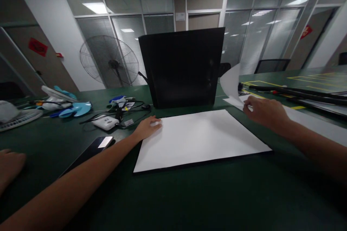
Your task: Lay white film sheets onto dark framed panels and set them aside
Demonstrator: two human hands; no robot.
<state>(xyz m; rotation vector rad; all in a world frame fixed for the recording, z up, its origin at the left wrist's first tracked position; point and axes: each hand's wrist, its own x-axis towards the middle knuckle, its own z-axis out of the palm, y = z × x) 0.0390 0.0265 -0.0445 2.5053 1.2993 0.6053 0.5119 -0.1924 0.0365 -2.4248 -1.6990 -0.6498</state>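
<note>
A large white sheet lies flat on the dark green table in front of me. My left hand rests on its far left corner, fingers curled down on the paper. My right hand is to the right of the sheet and pinches the corner of a smaller white paper, which curls upward. A tall black box stands just behind the white sheet.
A black phone lies left of my forearm. Cables, a white device and blue fan parts clutter the left. Another person's hand rests at the left edge. Black rods and papers lie at right. A floor fan stands behind.
</note>
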